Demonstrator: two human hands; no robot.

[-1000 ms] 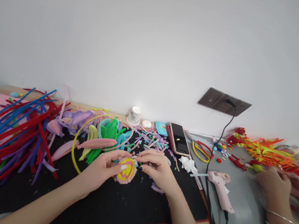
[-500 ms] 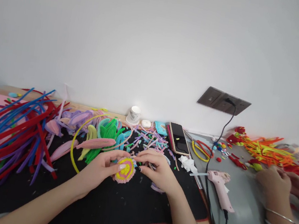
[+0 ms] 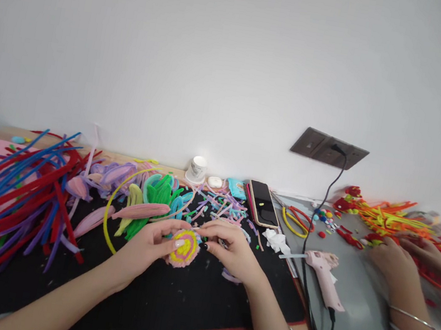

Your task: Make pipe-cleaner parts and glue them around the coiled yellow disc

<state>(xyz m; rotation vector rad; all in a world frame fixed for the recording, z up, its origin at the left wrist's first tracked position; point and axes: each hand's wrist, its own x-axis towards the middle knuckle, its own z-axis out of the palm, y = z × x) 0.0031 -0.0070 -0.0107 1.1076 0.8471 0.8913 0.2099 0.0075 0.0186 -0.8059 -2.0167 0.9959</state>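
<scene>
Between my hands is a round coiled disc of fuzzy pipe cleaner [image 3: 189, 245], yellow with a pink ring and a pale pink edge. My left hand [image 3: 147, 248] pinches its left side, thumb on the front face and fingers behind. The fingertips of my right hand [image 3: 233, 254] close on the disc's right edge, where a bit of light blue shows; the exact grip is partly hidden. Just behind my left hand lie a long pink pipe-cleaner petal [image 3: 141, 211] and green looped pieces [image 3: 163, 192].
Red, blue and purple pipe cleaners [image 3: 43, 186] heap at left. Cut bits [image 3: 222, 205], a phone [image 3: 263, 203], yellow-and-orange-handled pliers [image 3: 295, 222] and a pink glue gun [image 3: 324, 278] with a cord lie behind and right. Another person's hands [image 3: 398, 268] work at far right.
My hands and the disc stay nearly in place, with the disc turned slightly. At far right, the other person's hands have shifted a little.
</scene>
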